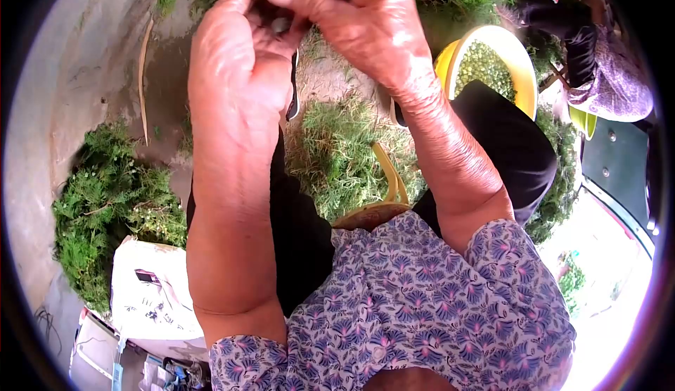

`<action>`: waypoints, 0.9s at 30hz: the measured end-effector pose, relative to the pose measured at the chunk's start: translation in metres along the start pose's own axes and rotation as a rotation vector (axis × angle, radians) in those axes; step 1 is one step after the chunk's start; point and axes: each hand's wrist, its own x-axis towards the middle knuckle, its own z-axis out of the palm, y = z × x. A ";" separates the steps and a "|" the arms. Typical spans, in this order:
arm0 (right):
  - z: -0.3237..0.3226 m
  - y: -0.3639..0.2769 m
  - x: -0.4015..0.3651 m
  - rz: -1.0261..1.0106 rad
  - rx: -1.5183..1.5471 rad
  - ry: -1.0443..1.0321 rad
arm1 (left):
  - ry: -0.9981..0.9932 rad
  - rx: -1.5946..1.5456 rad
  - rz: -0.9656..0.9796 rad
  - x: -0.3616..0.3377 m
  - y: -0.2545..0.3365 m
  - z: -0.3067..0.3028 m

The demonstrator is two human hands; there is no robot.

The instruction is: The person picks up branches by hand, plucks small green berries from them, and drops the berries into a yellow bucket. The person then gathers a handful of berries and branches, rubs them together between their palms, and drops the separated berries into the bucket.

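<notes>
At the top edge of the view, my two hands are raised close together. My left hand (pixel 235 46) is turned palm up and cupped, with a small round greyish thing (pixel 280 24) on it near the fingers. My right hand (pixel 362 22) bends over it from the other side, thumb and fingers curled inward. Most of the fingertips are hidden or cut off by the frame, so what the right fingers pinch cannot be made out. Below the hands, cut green sprigs (pixel 327 159) are heaped on the ground between my legs.
A yellow tub (pixel 524 64) of small pale green berries (pixel 485 67) stands by my right knee. A yellow handle (pixel 385 166) rises in front of my lap. Leafy branches (pixel 116 201) and a white sack (pixel 151 285) lie at left. Another person (pixel 612 81) sits at right.
</notes>
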 end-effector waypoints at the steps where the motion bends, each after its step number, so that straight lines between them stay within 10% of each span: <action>1: -0.001 0.005 0.001 -0.101 0.018 0.045 | 0.010 0.003 -0.003 -0.001 0.004 0.003; 5: -0.018 0.087 -0.045 0.427 -0.053 0.277 | -0.149 -0.165 -0.055 0.007 0.025 -0.020; 11: 0.013 0.243 -0.212 1.117 -0.680 -0.668 | -0.135 -0.167 0.011 -0.008 0.045 -0.014; 14: 0.027 0.218 -0.260 0.834 -1.030 -1.000 | -0.194 -0.161 -0.003 -0.009 0.048 -0.016; 19: 0.033 0.201 -0.303 1.021 -0.741 -1.575 | 0.099 -0.150 0.190 -0.024 0.030 0.025; 27: 0.005 0.222 -0.261 0.635 -0.977 -0.990 | -0.114 -0.216 0.073 -0.001 0.031 0.005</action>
